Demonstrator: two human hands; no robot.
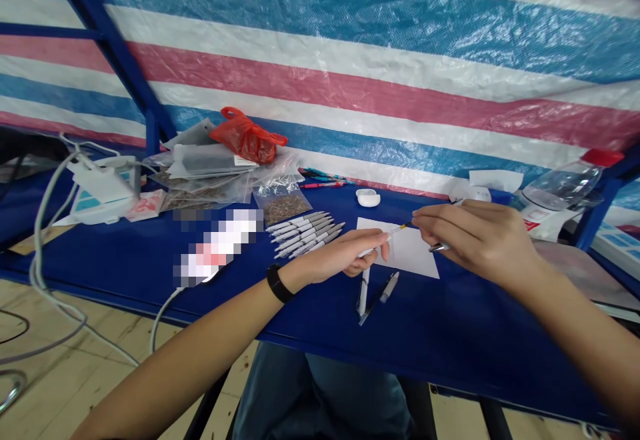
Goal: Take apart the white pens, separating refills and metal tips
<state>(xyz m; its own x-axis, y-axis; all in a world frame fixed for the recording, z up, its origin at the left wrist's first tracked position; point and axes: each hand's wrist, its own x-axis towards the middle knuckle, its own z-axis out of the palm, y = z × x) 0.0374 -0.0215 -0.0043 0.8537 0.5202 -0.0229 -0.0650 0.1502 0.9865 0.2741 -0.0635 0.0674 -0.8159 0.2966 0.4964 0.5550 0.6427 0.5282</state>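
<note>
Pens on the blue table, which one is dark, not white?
The dark pen lying just below the white paper sheet, beside a white pen. Its dark barrel sets it apart from that pen and from the row of white pens.

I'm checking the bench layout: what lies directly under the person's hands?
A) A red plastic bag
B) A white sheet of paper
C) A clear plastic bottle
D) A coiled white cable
B: the white sheet of paper lies on the blue table, beneath the left hand and the right hand.
</note>
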